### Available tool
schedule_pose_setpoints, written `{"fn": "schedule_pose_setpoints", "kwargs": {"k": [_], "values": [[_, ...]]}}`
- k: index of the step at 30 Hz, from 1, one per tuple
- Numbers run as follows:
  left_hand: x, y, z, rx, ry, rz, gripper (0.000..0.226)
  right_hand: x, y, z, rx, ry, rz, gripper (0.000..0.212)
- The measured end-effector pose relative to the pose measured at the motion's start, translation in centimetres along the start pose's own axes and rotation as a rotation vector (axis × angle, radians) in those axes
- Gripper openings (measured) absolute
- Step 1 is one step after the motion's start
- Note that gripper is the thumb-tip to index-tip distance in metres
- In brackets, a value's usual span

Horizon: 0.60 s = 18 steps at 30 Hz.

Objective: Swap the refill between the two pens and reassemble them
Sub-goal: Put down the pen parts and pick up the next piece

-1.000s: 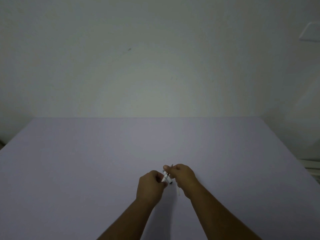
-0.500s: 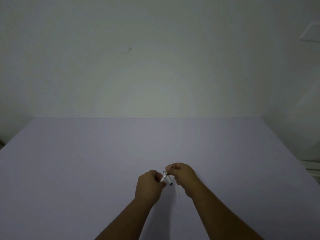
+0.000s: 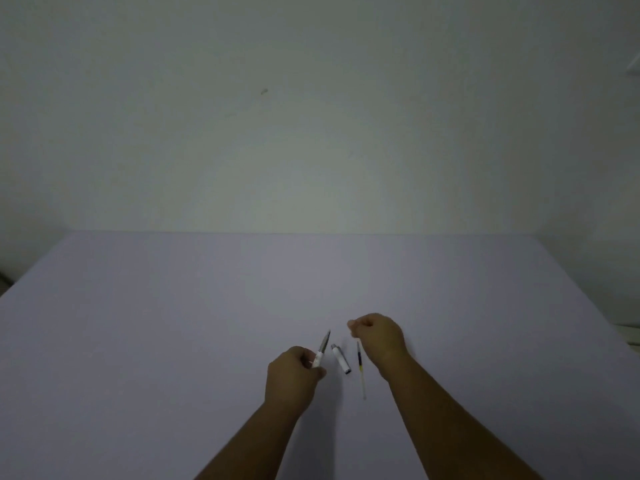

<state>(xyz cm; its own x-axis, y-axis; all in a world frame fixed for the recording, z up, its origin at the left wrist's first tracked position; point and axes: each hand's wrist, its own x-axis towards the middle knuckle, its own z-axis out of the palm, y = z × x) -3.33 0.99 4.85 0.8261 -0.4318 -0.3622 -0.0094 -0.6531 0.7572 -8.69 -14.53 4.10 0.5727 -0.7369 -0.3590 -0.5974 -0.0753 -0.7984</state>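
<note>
My left hand grips a white pen section whose grey pointed end sticks up and away from me. Just right of it, a short white pen barrel piece with a dark end lies on the lilac table. Further right lies a thin refill, dark at the far end, yellow and pale towards me. My right hand hovers just beyond the refill's far end, fingers curled with thumb and fingertips pinched together. Nothing shows between them.
The lilac tabletop stretches wide on every side of my hands. A pale wall rises behind the table's far edge. The table's right edge runs diagonally at the right of the view.
My hands were joined on the pen and have pulled apart. The left hand moved left with the pointed section. The white barrel piece now lies on the table between them.
</note>
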Motion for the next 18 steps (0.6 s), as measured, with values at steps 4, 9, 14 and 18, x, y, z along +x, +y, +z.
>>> {"fn": "schedule_pose_setpoints", "kwargs": {"k": [4,9,14,18], "values": [[0.7,-1.2,0.1,-0.113,-0.05,-0.13,0.011,1.6,1.3,1.8,-0.271,-0.03,-0.02,0.016],[1.2,-2.4,0.5,-0.204,-0.079,-0.214,0.02,1.9,3.4,5.2,-0.555,-0.072,-0.094,0.031],[1.4,-2.8,0.4,-0.224,-0.091,-0.234,0.019,2.0,4.4,6.0,-0.636,-0.057,-0.148,0.032],[1.4,-2.7,0.3,-0.215,-0.103,-0.232,0.016,1.8,3.5,5.6,-0.531,0.003,-0.101,0.033]]}}
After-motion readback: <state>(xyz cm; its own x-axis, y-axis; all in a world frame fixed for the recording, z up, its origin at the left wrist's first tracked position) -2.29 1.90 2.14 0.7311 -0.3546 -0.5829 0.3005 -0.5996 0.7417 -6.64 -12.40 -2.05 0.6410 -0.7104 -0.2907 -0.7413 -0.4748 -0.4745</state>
